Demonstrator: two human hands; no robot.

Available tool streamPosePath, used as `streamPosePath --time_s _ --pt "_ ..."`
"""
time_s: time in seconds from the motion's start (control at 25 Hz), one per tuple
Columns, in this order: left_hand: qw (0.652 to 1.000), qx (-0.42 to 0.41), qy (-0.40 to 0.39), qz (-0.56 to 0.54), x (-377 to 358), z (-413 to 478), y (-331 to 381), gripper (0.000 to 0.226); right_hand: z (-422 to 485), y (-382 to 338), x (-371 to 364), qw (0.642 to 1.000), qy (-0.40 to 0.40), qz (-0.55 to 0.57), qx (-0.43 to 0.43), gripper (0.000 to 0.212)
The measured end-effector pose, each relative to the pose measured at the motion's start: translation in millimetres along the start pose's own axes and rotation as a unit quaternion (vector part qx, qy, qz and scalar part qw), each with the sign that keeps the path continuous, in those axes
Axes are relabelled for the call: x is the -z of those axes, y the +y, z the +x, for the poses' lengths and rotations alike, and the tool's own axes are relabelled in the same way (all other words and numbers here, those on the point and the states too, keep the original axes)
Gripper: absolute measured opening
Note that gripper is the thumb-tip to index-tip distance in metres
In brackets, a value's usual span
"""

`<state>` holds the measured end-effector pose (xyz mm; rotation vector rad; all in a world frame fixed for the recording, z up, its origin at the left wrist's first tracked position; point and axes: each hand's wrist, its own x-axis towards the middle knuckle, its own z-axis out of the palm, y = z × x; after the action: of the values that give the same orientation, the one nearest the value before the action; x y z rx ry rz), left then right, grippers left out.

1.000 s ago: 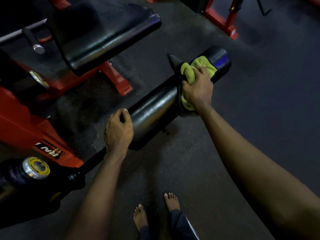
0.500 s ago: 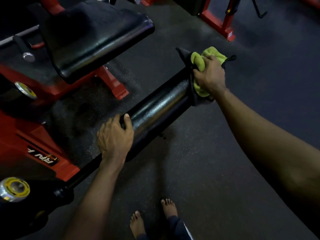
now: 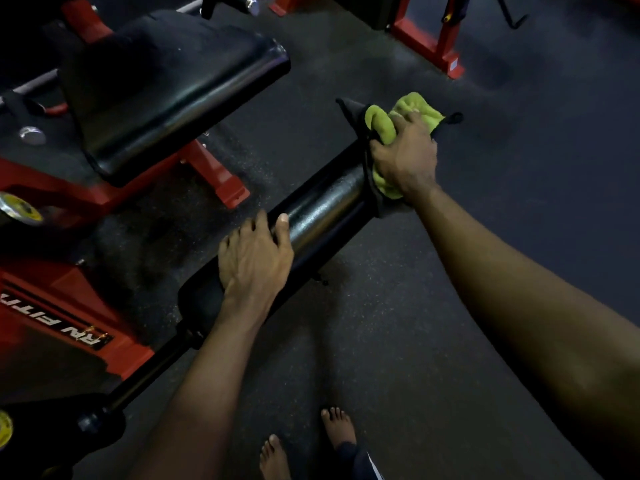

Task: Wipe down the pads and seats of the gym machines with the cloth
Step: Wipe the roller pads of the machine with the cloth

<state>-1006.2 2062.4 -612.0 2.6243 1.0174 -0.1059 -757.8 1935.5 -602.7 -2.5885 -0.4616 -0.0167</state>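
Cloth, clutched by the right hand, is now pushed out to the far end of the roller pad, which is gripped by the left hand and judged nearly wiped.

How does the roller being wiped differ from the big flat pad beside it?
The roller pad is a long cylinder; the flat pad is a broad slab. The left hand grips the roller pad and the right hand holds a yellow-green cloth at its far end; no hand touches the flat pad. The roller pad juts out on a bar; the flat pad sits above a red frame. Both are shiny black.
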Motion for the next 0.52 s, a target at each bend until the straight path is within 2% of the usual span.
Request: streamPosePath --time_s 0.08,0.2,0.32,0.52 --pt "1.0 0.012 -0.004 0.012 -1 0 1 0.066 -16 -1 -8 0.998 0.023 0.037 -0.041 0.055" --pt "1.0 0.015 -0.01 -0.008 1 5 12 0.056 -38 10 -13 0.998 0.006 0.057 -0.025 0.065" --pt "0.999 -0.032 -0.02 -0.024 3 21 37 0.059 -11 23 -3 0.999 -0.001 0.049 -0.003 0.063" --pt "0.999 -0.033 -0.027 0.009 -3 25 45 0.066 5 29 -2 0.992 0.037 0.108 -0.058 0.06"
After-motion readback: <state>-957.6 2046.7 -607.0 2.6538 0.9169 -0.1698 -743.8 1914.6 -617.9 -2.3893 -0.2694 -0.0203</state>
